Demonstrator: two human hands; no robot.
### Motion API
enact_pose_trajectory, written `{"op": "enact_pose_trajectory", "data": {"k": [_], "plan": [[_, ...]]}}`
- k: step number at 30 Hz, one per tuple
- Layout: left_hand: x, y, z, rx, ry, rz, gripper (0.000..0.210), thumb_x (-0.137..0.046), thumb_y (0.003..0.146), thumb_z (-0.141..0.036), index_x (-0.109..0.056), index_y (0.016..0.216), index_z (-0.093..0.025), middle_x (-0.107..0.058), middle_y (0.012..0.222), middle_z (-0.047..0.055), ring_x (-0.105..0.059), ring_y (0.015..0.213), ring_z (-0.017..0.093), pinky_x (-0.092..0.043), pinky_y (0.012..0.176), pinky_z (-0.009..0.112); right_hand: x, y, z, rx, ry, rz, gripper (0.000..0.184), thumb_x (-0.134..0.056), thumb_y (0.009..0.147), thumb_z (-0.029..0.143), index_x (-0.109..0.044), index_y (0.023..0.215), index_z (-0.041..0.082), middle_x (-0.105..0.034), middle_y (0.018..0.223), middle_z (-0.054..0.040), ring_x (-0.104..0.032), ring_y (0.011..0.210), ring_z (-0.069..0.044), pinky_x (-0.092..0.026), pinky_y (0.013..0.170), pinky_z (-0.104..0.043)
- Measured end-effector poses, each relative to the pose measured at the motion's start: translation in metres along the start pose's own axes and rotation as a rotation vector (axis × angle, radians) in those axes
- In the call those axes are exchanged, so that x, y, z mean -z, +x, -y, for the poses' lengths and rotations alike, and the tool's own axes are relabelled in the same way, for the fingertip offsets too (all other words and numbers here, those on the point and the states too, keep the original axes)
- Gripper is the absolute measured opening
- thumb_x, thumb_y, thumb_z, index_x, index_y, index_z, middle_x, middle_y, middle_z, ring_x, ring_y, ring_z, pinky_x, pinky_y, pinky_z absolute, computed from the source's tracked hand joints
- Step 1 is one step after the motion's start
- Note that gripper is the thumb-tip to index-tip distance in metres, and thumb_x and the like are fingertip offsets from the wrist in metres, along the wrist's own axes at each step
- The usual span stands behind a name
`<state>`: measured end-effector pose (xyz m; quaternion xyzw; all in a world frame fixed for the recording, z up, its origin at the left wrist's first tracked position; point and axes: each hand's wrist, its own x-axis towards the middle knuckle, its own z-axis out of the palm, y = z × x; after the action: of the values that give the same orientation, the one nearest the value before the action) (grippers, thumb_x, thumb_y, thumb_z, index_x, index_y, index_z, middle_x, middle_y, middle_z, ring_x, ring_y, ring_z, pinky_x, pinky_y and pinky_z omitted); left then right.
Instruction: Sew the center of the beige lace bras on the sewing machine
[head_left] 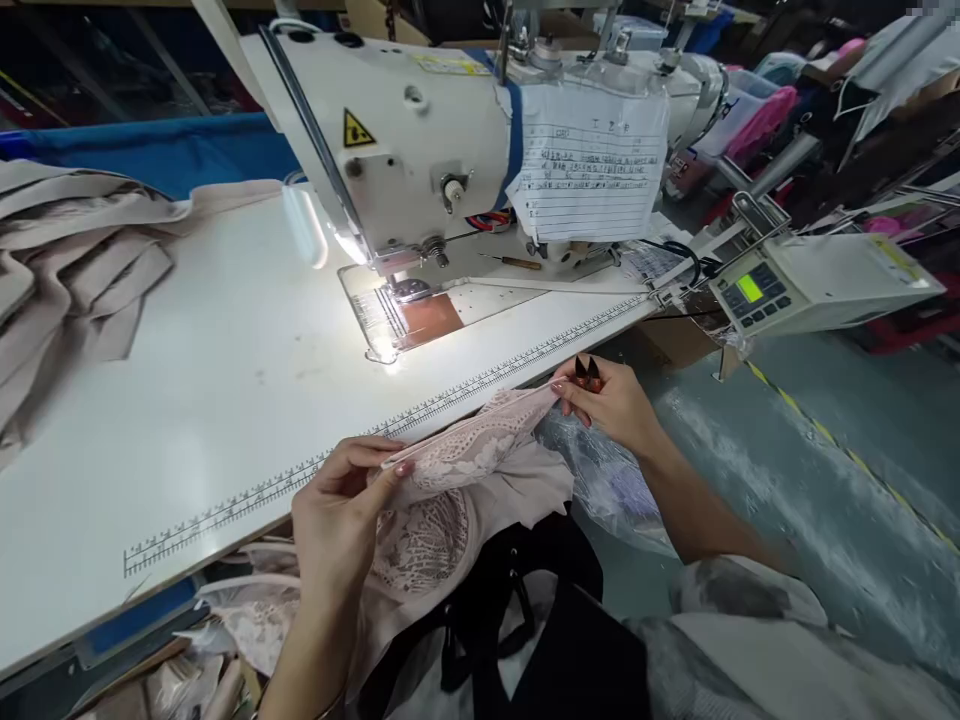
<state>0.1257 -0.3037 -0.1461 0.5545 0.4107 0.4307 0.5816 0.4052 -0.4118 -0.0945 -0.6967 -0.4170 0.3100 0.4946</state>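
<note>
A pale pink lace bra [480, 450] hangs between my hands at the table's front edge, its upper edge drawn out fairly straight. My left hand [341, 510] pinches that edge between thumb and fingers at the left end. At the right end, my right hand [604, 400] grips the same edge with thumb and fingertips. Two dark pointed blades, apparently of thread snips [588, 374], stick up from the right hand; their handles are hidden in it. A moulded lace cup [424, 540] hangs lower, over my lap.
Beyond the hands stands a white sewing machine [397, 150], its needle area lit. A printed ruler [450, 390] runs along the table's front edge. Pinkish fabric strips [75, 260] are heaped at left. A control box [817, 285] juts out at right. More lace pieces [259, 610] lie below the table.
</note>
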Motion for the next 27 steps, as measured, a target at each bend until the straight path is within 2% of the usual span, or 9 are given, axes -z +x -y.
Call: {"op": "enact_pose_trajectory", "data": {"k": [5,12,15,17,18,20,22,25,27], "plan": [[0.003,0.000,0.006,-0.049,0.027,-0.051,0.014,-0.088,0.069,-0.020,-0.075,0.075,-0.020,-0.072,0.087,0.002,-0.068,0.086,0.017,-0.055,0.069,0.025,0.002,0.003,-0.006,-0.003,0.159,-0.019,0.037,-0.084,0.074,0.050,-0.070,0.081,0.017,-0.064,0.054,0.0014,-0.046,0.038,-0.008,-0.035,0.039,-0.023],[-0.005,-0.002,0.004,-0.133,-0.059,-0.044,0.014,-0.089,0.070,-0.017,-0.076,0.073,-0.021,-0.072,0.083,0.001,-0.067,0.084,0.015,-0.053,0.076,0.025,0.006,0.003,-0.006,0.020,0.213,-0.061,0.032,-0.089,0.071,0.043,-0.071,0.077,0.018,-0.061,0.052,0.0017,-0.042,0.038,-0.007,-0.028,0.037,-0.023],[-0.005,0.002,-0.004,-0.079,-0.105,0.063,0.014,-0.087,0.072,-0.019,-0.073,0.073,-0.020,-0.072,0.085,0.002,-0.067,0.086,0.016,-0.053,0.079,0.026,0.016,0.004,0.003,0.070,0.253,-0.044,0.031,-0.088,0.071,0.045,-0.070,0.072,0.020,-0.056,0.051,0.0026,-0.041,0.039,-0.008,-0.026,0.037,-0.023],[-0.007,0.004,-0.013,0.002,-0.079,0.224,0.012,-0.083,0.079,-0.023,-0.072,0.078,-0.019,-0.072,0.096,0.005,-0.068,0.095,0.019,-0.054,0.084,0.029,0.020,0.002,0.014,0.122,0.265,0.001,0.030,-0.088,0.072,0.044,-0.069,0.071,0.020,-0.055,0.055,0.0026,-0.041,0.040,-0.007,-0.027,0.038,-0.024],[-0.011,0.004,-0.018,0.018,-0.048,0.321,0.011,-0.080,0.083,-0.025,-0.072,0.087,-0.019,-0.072,0.106,0.007,-0.067,0.103,0.021,-0.053,0.090,0.033,0.019,0.000,0.021,0.148,0.246,0.045,0.028,-0.086,0.074,0.043,-0.070,0.073,0.021,-0.056,0.058,0.0024,-0.042,0.041,-0.007,-0.029,0.039,-0.024],[-0.023,0.003,-0.028,-0.031,0.021,0.509,0.025,-0.072,0.089,-0.027,-0.069,0.113,-0.020,-0.066,0.126,0.012,-0.061,0.119,0.025,-0.048,0.102,0.039,0.013,-0.005,0.037,0.189,0.125,0.165,0.022,-0.082,0.080,0.039,-0.070,0.076,0.020,-0.059,0.064,0.0015,-0.046,0.047,-0.008,-0.035,0.044,-0.025],[-0.041,-0.001,-0.036,-0.132,0.033,0.609,0.030,-0.067,0.093,-0.027,-0.063,0.123,-0.021,-0.063,0.129,0.012,-0.058,0.123,0.025,-0.045,0.105,0.040,0.000,-0.011,0.050,0.226,-0.055,0.278,0.016,-0.076,0.085,0.032,-0.069,0.077,0.019,-0.061,0.069,0.0007,-0.050,0.055,-0.009,-0.040,0.050,-0.024],[-0.068,-0.009,-0.040,-0.177,-0.012,0.558,0.006,-0.061,0.097,-0.025,-0.064,0.093,-0.020,-0.064,0.098,0.005,-0.061,0.096,0.019,-0.048,0.086,0.032,-0.017,-0.014,0.059,0.288,-0.215,0.348,0.012,-0.069,0.088,0.024,-0.068,0.078,0.018,-0.061,0.072,0.0014,-0.050,0.059,-0.009,-0.039,0.052,-0.022],[-0.080,-0.013,-0.039,-0.174,-0.007,0.472,0.016,-0.058,0.098,-0.022,-0.059,0.082,-0.020,-0.059,0.084,0.001,-0.056,0.081,0.016,-0.045,0.075,0.028,-0.022,-0.014,0.059,0.303,-0.228,0.345,0.011,-0.067,0.089,0.022,-0.067,0.079,0.017,-0.062,0.073,0.0017,-0.051,0.060,-0.008,-0.038,0.053,-0.022]]}}
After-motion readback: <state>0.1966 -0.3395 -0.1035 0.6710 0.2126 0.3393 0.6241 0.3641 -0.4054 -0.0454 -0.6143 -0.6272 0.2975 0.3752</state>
